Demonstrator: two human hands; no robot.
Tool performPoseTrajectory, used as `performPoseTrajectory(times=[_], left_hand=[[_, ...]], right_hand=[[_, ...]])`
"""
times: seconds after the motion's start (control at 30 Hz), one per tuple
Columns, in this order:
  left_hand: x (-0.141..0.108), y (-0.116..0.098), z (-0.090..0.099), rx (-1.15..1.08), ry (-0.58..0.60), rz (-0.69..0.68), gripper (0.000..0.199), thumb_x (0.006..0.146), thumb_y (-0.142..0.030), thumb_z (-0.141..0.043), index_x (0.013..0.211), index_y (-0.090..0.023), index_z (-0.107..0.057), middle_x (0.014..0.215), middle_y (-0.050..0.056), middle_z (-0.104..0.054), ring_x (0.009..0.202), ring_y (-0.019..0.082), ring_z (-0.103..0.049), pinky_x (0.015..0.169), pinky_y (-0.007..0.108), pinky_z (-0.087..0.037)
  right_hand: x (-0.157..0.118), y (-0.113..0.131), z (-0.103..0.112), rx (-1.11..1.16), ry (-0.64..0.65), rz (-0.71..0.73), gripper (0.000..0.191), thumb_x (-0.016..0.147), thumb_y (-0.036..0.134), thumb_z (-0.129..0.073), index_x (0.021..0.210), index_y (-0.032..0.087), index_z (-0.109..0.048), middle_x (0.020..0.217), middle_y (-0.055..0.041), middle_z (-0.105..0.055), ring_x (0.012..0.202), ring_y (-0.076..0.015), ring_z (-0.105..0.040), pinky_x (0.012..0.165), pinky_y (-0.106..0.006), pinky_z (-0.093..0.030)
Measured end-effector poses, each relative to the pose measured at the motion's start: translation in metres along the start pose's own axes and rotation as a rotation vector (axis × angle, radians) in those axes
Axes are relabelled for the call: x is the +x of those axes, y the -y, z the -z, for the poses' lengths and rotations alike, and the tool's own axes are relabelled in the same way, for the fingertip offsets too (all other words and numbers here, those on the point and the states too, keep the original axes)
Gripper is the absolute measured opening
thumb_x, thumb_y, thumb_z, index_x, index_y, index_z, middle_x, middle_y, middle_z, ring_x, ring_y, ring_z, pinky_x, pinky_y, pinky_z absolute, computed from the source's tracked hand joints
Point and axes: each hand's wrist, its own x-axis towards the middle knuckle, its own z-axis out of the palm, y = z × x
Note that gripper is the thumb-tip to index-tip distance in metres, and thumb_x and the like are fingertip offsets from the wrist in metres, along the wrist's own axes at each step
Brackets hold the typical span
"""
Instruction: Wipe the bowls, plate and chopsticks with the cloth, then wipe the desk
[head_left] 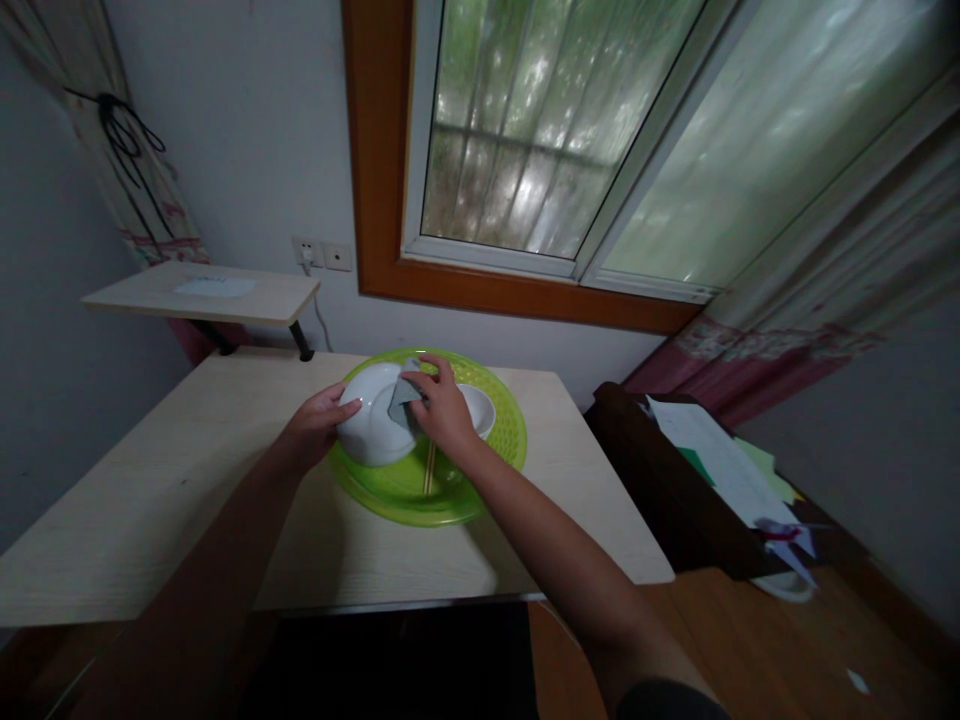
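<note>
A white plate (367, 425) is held tilted over a large green basin (420, 510) with a perforated pattern. My left hand (319, 425) grips the plate's left rim, the thumb lying on its face. In my right hand (444, 405) is a grey cloth (403, 396), pressed against the right part of the plate. Behind the right hand, a white bowl (480, 408) sits in the basin, partly hidden by that hand. A pair of chopsticks (430, 470) lies in the basin below the right wrist.
The basin stands on a pale wooden table (225, 450). A small raised shelf (202, 295) is at the table's back left, near a wall socket (307, 252) with a plugged-in cord. Right of the table, a dark cabinet (652, 480) carries papers (712, 450). A window (525, 150) is behind.
</note>
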Motion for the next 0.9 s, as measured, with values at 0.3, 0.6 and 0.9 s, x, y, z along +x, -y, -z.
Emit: performPoseTrajectory(times=[0.3,0.6,0.9], left_hand=[[0.000,-0.004,-0.003,0.002,-0.018,0.014,0.067,0.069,-0.034,-0.086,0.126,-0.005,-0.066,0.081,0.010,-0.075,0.067,0.021,-0.068,0.065,0.028,-0.052],[-0.002,-0.005,-0.004,-0.025,0.012,0.025,0.063,0.072,-0.032,-0.084,0.127,-0.007,-0.065,0.098,0.014,-0.077,0.075,0.022,-0.071,0.066,0.026,-0.054],[-0.002,-0.007,-0.005,-0.031,0.009,0.011,0.070,0.072,-0.035,-0.084,0.132,-0.006,-0.063,0.095,0.014,-0.077,0.073,0.022,-0.071,0.064,0.026,-0.053]], right_hand=[[0.044,-0.004,0.009,-0.076,-0.087,-0.156,0.009,0.088,0.023,-0.056,0.094,0.021,-0.062,0.087,-0.0034,-0.065,0.078,-0.0201,-0.059,0.079,-0.033,-0.048],[0.090,0.017,0.018,0.125,-0.092,-0.051,0.011,0.082,0.018,-0.058,0.092,0.022,-0.056,0.087,-0.0002,-0.065,0.076,-0.0161,-0.061,0.075,-0.029,-0.047],[0.069,0.004,0.007,0.232,-0.009,-0.024,0.022,0.076,0.013,-0.051,0.095,0.023,-0.054,0.106,-0.0044,-0.068,0.096,-0.0197,-0.063,0.084,-0.034,-0.051]])
